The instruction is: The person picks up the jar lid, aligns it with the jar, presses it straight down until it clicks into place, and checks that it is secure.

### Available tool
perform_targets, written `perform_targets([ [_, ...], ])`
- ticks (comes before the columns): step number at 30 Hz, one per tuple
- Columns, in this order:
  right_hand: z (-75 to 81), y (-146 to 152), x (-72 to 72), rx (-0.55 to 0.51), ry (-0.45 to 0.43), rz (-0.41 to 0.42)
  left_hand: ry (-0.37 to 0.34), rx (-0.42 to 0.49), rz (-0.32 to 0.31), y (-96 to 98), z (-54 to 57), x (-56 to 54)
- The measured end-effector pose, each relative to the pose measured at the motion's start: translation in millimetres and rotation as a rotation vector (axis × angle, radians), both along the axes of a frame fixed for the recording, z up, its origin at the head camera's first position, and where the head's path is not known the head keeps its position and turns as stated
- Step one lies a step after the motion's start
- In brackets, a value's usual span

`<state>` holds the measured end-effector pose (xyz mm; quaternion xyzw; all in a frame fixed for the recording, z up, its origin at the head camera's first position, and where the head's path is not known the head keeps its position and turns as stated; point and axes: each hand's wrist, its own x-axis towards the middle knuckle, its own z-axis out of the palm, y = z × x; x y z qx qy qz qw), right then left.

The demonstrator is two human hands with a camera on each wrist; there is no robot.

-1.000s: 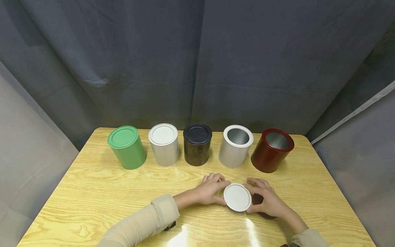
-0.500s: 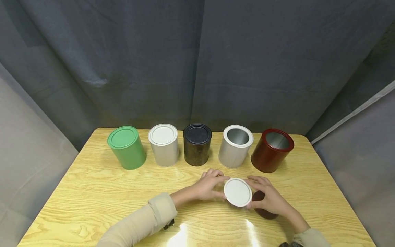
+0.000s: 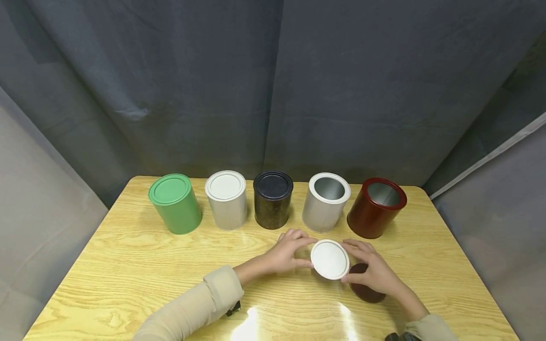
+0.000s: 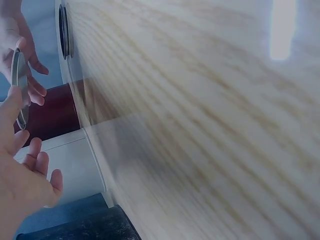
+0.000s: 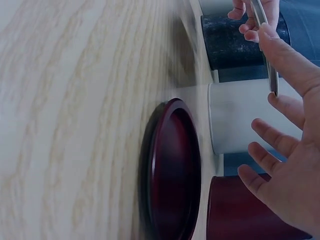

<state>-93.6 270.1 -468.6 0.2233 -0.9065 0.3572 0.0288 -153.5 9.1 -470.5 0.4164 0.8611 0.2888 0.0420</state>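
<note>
Both hands hold a round white lid (image 3: 330,259) by its rim, above the table. My left hand (image 3: 285,254) pinches its left edge between thumb and index finger, the other fingers spread behind. On the opposite edge, my right hand (image 3: 370,270) does likewise. Seen edge-on in the right wrist view, the lid (image 5: 272,75) is lifted off the wood. Beyond it stands a white can (image 3: 323,213) with an uncovered ring-shaped top. Below my right hand, partly hidden, a dark red lid (image 3: 368,291) lies on the table.
Along the table's (image 3: 128,284) back edge stand a green can (image 3: 181,213), another white can (image 3: 230,213) and a black can (image 3: 272,211), all lidded. A dark red can (image 3: 371,218), uncovered, stands at right. Grey curtains (image 3: 273,85) hang behind and at the sides.
Both hands have carried the white lid away from me, towards the row of cans. More of the dark red lid now shows below the right hand.
</note>
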Motion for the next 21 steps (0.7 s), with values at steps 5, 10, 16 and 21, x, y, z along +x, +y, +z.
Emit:
perform_targets([
  [5, 2.2, 0, -0.6, -0.019, 0.002, -0.02, 0.006, 0.054, 0.018, -0.6, 2.4, -0.6],
  [10, 4.7, 0, -2.0, -0.03, -0.014, -0.036, -0.01, 0.116, 0.025, -0.9, 2.4, -2.9],
  [16, 10.0, -1, -3.8, -0.055, 0.035, -0.031, -0.048, 0.195, 0.015, 0.2, 3.6, -7.3],
  [21, 13.0, -1, -4.7, -0.081, 0.03, -0.038, -0.036, 0.249, 0.013, 1.7, 6.3, -9.8],
])
